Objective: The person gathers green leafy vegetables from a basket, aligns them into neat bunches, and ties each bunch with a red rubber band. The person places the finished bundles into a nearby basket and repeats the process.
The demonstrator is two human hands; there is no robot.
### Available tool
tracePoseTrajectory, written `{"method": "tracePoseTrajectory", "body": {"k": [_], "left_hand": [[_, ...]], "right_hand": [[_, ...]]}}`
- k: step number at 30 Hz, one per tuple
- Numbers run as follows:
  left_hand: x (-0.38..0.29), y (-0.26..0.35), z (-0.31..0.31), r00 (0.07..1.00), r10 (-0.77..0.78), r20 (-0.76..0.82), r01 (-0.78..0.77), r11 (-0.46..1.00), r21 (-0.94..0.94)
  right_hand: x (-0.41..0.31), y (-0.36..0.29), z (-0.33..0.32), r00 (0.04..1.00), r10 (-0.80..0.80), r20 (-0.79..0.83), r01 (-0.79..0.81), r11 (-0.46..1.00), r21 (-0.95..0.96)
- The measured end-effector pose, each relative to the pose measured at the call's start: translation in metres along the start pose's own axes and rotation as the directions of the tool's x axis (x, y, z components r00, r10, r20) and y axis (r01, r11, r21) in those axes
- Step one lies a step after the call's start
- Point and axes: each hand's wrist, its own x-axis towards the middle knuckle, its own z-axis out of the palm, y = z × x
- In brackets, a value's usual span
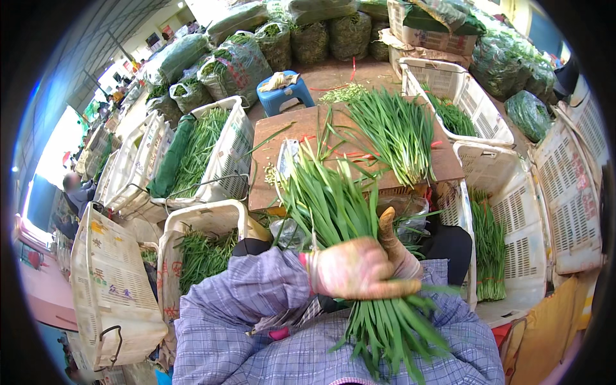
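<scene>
A loose bundle of garlic chives (332, 207) slants across my lap, its far end over the table edge and its leaf tips (390, 332) hanging over my checked clothing. My left hand (353, 269), in a pale stained glove and blurred, lies across the middle of the bundle with its fingers towards the right. Against the bundle's right side is my gloved right hand (402, 252), thumb upright; its other fingers are hidden behind the leaves and my left hand. A second pile of chives (397, 134) rests on the brown wooden table (308, 125).
Red ties (358, 155) and a small pale device (288, 156) lie on the table. White plastic crates (519, 240) with chives stand at both sides. Beyond are a blue stool (286, 96) holding gloves and several stuffed sacks (308, 43). A person (79, 192) sits far left.
</scene>
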Motion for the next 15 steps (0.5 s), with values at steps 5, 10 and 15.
{"method": "tracePoseTrajectory", "body": {"k": [5, 10, 15], "left_hand": [[0.001, 0.012, 0.026, 0.951, 0.266, 0.158, -0.272, 0.962, 0.022], [-0.027, 0.007, 0.0, 0.989, 0.105, 0.106, -0.136, 0.929, 0.344], [-0.065, 0.027, -0.011, 0.411, -0.799, -0.439, 0.717, 0.581, -0.385]], "right_hand": [[-0.005, 0.01, -0.026, 0.985, 0.109, -0.131, -0.116, 0.992, -0.05], [0.0, -0.002, -0.042, 0.996, -0.05, -0.072, 0.023, 0.943, -0.332], [0.014, -0.008, -0.017, 0.963, -0.268, -0.018, 0.242, 0.898, -0.368]]}}
